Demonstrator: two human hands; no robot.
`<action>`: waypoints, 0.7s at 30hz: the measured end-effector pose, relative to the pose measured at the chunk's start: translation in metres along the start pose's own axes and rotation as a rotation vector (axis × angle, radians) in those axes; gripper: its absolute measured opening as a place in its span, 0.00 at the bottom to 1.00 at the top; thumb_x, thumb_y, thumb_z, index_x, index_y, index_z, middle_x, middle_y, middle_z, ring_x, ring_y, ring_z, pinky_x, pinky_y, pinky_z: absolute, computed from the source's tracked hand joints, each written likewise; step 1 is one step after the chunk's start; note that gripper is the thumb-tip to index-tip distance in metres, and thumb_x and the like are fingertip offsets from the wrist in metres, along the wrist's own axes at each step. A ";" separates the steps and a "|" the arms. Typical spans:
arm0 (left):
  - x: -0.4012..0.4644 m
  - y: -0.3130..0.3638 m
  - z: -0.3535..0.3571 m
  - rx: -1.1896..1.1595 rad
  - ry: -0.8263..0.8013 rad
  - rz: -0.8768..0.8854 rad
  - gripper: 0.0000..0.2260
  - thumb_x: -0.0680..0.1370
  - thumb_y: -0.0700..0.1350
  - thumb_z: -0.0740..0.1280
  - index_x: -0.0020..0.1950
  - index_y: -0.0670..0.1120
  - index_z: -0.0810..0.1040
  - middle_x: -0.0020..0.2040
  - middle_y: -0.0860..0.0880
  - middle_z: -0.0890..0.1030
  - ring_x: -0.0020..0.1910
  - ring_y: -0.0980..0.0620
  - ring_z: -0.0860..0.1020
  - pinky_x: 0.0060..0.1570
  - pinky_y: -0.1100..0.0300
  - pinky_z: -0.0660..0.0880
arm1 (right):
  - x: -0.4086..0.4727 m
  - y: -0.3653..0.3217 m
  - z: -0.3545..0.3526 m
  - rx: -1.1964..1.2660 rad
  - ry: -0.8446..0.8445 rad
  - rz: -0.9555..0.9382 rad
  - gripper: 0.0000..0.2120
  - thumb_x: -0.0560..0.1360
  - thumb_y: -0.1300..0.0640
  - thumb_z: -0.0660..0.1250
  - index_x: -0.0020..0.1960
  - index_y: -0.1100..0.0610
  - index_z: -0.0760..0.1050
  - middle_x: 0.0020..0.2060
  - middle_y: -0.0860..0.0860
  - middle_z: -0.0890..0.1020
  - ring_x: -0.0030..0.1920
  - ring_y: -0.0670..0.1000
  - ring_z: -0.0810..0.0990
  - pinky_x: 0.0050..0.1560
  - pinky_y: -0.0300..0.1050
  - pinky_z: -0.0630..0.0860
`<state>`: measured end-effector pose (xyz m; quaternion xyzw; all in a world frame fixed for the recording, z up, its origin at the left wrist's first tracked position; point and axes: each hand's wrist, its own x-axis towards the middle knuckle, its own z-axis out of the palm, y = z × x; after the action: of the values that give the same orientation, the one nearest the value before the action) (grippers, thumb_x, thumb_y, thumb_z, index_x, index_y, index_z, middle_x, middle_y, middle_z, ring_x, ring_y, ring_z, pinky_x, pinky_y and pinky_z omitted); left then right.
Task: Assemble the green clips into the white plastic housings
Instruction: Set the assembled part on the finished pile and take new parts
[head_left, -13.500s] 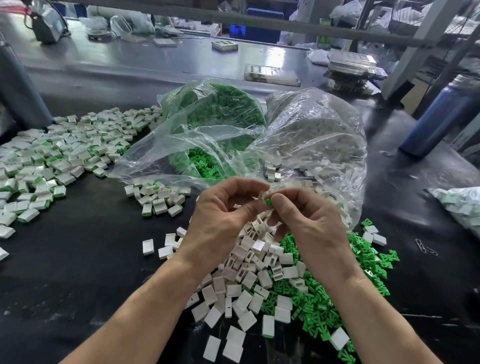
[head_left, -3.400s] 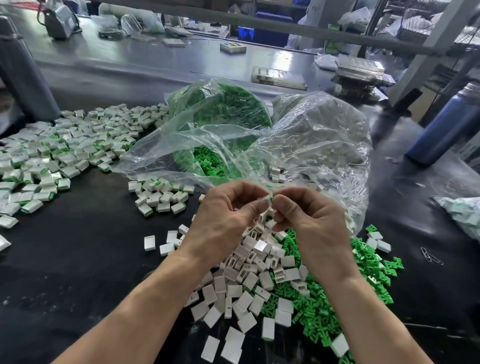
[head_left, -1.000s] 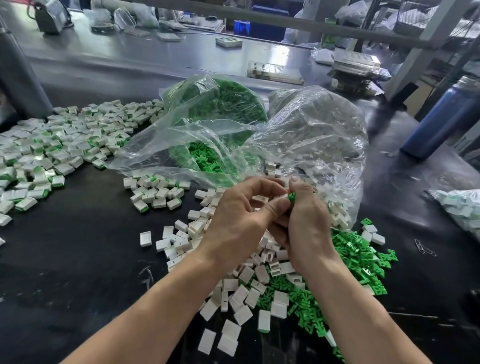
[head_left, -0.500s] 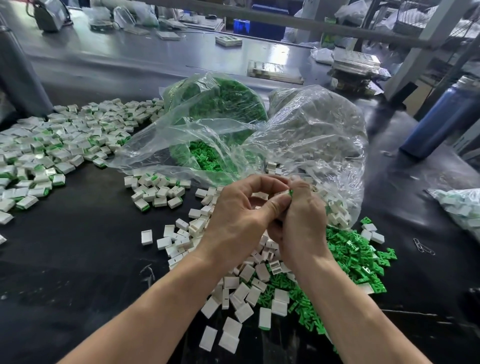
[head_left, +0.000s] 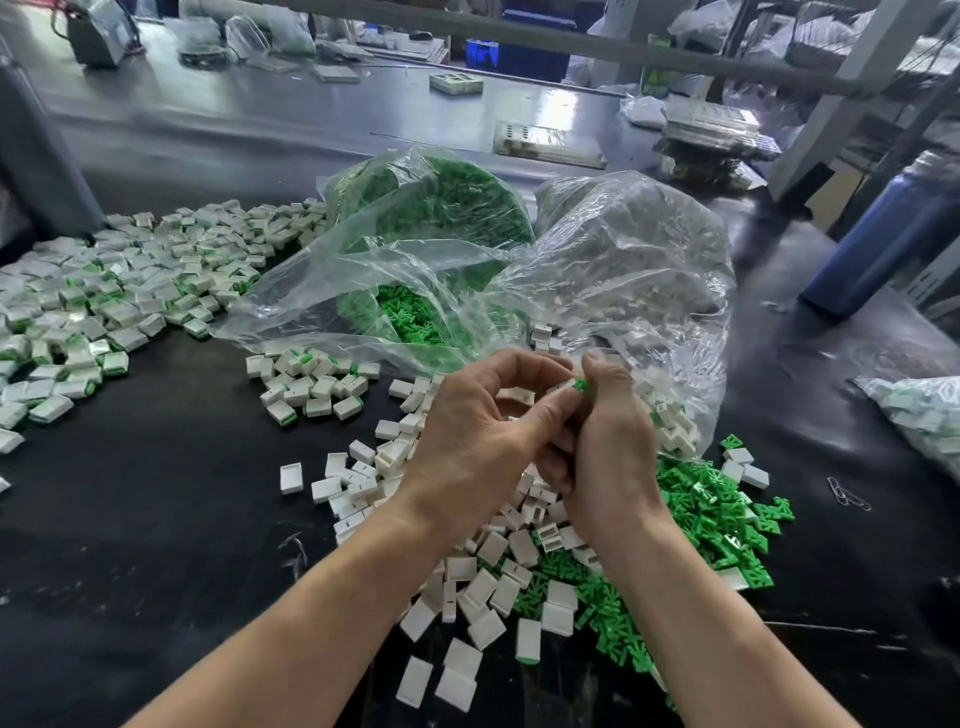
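Note:
My left hand (head_left: 480, 441) and my right hand (head_left: 610, 441) meet above the pile of parts. The left thumb and fingers pinch a small white housing (head_left: 563, 388). A green clip (head_left: 581, 385) shows at the right hand's fingertips, pressed against the housing. Most of both parts is hidden by fingers. Below the hands lie loose white housings (head_left: 498, 582) and loose green clips (head_left: 711, 514) on the black table (head_left: 156, 519).
A heap of assembled white-and-green pieces (head_left: 104, 291) covers the left side, with a smaller group (head_left: 311, 384) nearer. Clear bags of green clips (head_left: 431, 234) and white housings (head_left: 634, 270) stand behind. A blue bottle (head_left: 883, 239) stands right, another bag (head_left: 919, 415) at the right edge.
Both hands have stayed pressed together over the pile, shifting slightly; the right fingers keep working the green clip against the housing.

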<state>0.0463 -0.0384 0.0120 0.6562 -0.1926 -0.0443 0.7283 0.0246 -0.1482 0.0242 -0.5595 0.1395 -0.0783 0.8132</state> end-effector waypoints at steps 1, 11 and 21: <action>0.000 0.000 0.001 0.006 0.016 0.002 0.04 0.79 0.40 0.73 0.53 0.41 0.82 0.50 0.46 0.87 0.43 0.41 0.87 0.39 0.41 0.85 | 0.001 0.001 0.000 -0.007 -0.006 -0.003 0.23 0.86 0.48 0.54 0.46 0.60 0.80 0.23 0.47 0.74 0.21 0.45 0.71 0.19 0.36 0.65; -0.003 0.005 0.003 0.057 0.054 0.037 0.06 0.80 0.41 0.73 0.56 0.42 0.81 0.44 0.45 0.86 0.38 0.44 0.86 0.36 0.48 0.85 | 0.000 0.000 0.000 -0.002 -0.093 0.006 0.26 0.87 0.47 0.52 0.57 0.65 0.80 0.31 0.53 0.85 0.25 0.43 0.80 0.22 0.34 0.72; -0.004 0.007 0.004 -0.015 0.068 0.018 0.05 0.79 0.41 0.73 0.54 0.43 0.82 0.45 0.47 0.87 0.39 0.48 0.87 0.35 0.51 0.85 | -0.003 0.001 0.003 -0.031 -0.093 -0.013 0.24 0.86 0.43 0.53 0.54 0.55 0.84 0.46 0.60 0.88 0.41 0.53 0.87 0.28 0.39 0.77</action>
<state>0.0401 -0.0399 0.0185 0.6501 -0.1732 -0.0168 0.7397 0.0230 -0.1444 0.0246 -0.5759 0.0990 -0.0554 0.8096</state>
